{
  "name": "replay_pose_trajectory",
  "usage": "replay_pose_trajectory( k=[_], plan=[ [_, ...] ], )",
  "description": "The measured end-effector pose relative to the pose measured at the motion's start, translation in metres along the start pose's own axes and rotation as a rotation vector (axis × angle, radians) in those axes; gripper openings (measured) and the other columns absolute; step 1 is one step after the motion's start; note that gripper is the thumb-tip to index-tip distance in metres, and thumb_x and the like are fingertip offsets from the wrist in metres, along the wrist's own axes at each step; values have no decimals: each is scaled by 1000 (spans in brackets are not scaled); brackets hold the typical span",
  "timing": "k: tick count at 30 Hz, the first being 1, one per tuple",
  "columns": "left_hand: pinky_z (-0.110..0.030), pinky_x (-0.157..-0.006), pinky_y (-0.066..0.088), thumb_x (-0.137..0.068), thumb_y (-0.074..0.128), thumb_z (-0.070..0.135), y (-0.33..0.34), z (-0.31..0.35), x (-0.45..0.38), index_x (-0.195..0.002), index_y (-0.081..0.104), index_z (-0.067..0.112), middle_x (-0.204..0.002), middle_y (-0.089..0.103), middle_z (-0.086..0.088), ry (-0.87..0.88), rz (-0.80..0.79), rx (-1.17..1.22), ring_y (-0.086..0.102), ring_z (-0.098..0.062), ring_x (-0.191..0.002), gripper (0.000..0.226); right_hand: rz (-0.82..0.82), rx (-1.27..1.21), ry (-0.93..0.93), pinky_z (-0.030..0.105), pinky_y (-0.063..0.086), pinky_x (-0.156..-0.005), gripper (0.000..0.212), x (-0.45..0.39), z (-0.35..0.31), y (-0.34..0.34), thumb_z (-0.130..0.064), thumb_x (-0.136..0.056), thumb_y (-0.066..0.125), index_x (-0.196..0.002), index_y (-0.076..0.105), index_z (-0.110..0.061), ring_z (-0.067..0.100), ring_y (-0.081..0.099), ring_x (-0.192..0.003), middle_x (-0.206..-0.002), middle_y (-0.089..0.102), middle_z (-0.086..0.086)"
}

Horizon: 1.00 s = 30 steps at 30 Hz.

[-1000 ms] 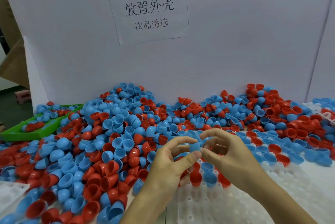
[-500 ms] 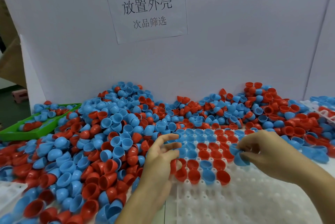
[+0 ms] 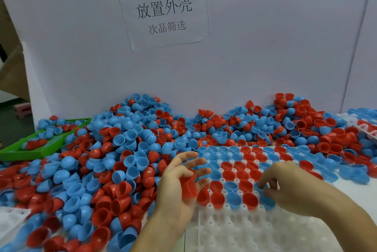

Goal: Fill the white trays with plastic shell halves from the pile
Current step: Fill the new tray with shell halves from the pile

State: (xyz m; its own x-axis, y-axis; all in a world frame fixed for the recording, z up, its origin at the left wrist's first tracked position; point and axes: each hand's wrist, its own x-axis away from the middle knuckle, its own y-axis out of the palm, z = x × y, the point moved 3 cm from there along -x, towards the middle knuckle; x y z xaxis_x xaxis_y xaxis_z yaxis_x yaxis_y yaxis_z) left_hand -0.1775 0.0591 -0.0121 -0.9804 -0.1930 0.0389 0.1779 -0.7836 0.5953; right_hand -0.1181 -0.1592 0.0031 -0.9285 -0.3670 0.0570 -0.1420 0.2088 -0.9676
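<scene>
A big pile of red and blue plastic shell halves (image 3: 122, 149) covers the table's left and back. In front of me lies a white tray (image 3: 244, 231); its far rows hold red and blue halves, its near rows are bare. My left hand (image 3: 175, 186) hovers at the tray's left edge, palm up, its thumb holding a small stack of red shell halves (image 3: 188, 186) against the fingers. Over the front filled row, my right hand (image 3: 291, 190) pinches a blue shell half (image 3: 267, 198) at the row's right end.
A green tray (image 3: 18, 153) with several halves sits at the far left. A white tray corner (image 3: 10, 219) shows at the bottom left, and another filled tray (image 3: 365, 125) at the far right. A white board with a paper sign (image 3: 163, 11) closes the back.
My right hand left the left hand with a blue half and came down to the tray's front filled row. My left hand dropped to the tray's left edge, red halves showing in it.
</scene>
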Motion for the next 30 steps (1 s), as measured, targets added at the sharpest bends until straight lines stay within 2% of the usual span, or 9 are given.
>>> replay_pose_trajectory(
  k=[2,5,7,10,16,19,23,27,30],
  plan=[
    [-33,-62,59,-78,34,-15,1,0,1,-104,66,1,-95,74,-19,6,-1,9,73,-29,-80,44,123,-50,-45,10,51,-67,23,1,-6,-8,-20,-97,61,-114,71,-31,-2,61,-82,-107,68,-17],
    [-36,-73,57,-79,34,-19,3,-1,2,-102,66,3,-101,75,-19,31,10,-25,74,-29,-90,46,308,-318,-206,9,51,-66,19,9,-34,-14,-22,-95,62,-104,70,-37,-6,63,-79,-85,67,-25],
    [-35,-74,55,-78,37,-18,7,-2,4,-102,66,5,-106,74,-21,38,-1,-30,73,-30,-93,44,273,-478,-340,12,51,-67,22,16,-64,-8,-22,-93,66,-95,66,-44,-3,65,-76,-75,69,-19],
    [-35,-60,56,-73,53,0,14,-2,9,-103,65,6,-110,73,-20,28,-73,10,71,-32,-84,33,233,-538,-421,10,48,-63,26,20,-92,9,-18,-89,70,-96,64,-42,-3,66,-72,-83,69,-26],
    [-37,-67,55,-83,51,36,16,-1,12,-113,61,8,-112,72,-17,37,-137,-78,69,-26,-83,42,358,-558,-428,12,46,-58,34,18,-93,14,-4,-79,76,-94,67,-34,6,63,-70,-75,63,-18],
    [-31,-64,56,-85,51,38,17,-4,12,-114,61,6,-116,71,-18,8,-136,-93,68,-22,-77,44,369,-519,-473,13,43,-61,28,19,-99,19,-5,-77,76,-90,73,-30,7,58,-76,-77,60,-23],
    [-31,-66,56,-92,47,38,15,-5,11,-117,60,4,-119,70,-19,-12,-145,-95,67,-24,-82,44,340,-489,-415,22,50,-74,22,16,-97,23,-16,-83,76,-98,75,-31,5,58,-81,-80,63,-17],
    [-37,-75,54,-89,48,39,15,-5,9,-116,61,4,-116,71,-17,35,-125,-141,69,-26,-90,46,393,-507,-352,19,52,-68,21,14,-81,3,-8,-86,73,-88,78,-28,3,65,-73,-71,68,-16],
    [-42,-83,54,-86,49,38,9,1,6,-116,62,5,-113,73,-14,82,-55,-162,71,-29,-105,47,263,-523,-246,12,53,-65,22,13,-46,-28,-16,-87,72,-81,71,-38,-6,67,-73,-74,71,-21]
  ],
)
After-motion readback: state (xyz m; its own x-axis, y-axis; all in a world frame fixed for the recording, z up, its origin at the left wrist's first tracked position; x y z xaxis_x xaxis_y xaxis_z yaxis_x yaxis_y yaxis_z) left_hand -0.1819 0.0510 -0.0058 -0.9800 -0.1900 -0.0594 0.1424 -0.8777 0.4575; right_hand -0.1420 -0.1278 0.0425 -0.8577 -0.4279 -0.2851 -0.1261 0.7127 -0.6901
